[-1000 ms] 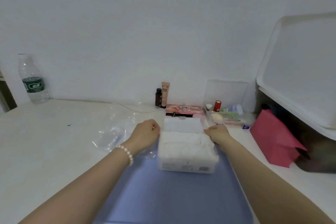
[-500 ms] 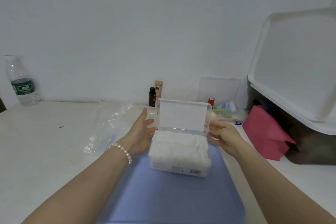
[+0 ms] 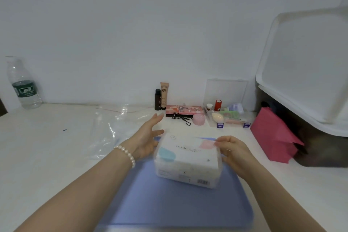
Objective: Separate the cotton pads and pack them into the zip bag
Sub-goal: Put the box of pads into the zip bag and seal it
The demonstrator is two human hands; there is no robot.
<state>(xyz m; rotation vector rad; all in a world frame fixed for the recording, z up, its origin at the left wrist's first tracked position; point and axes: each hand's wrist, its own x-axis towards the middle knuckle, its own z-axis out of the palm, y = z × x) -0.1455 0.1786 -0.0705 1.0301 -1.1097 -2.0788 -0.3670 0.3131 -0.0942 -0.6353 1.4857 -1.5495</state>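
Now the lid is shut on the cotton pad box point(image 3: 185, 158), on the blue tray point(image 3: 169, 213). Right hand point(image 3: 233, 152) grips its side; left hand point(image 3: 148, 135) is spread, letting go. Zip bag point(image 3: 113, 128) lies at ten o'clock. Next: lift the lid, pull pads.

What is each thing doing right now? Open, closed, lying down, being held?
Cotton pad box: lid closed, on the blue tray.
Right hand: touching the box's right end.
Left hand: open, beside the box.
Zip bag: lying crumpled and empty on the table.
Water bottle: upright.
BB tube: upright.
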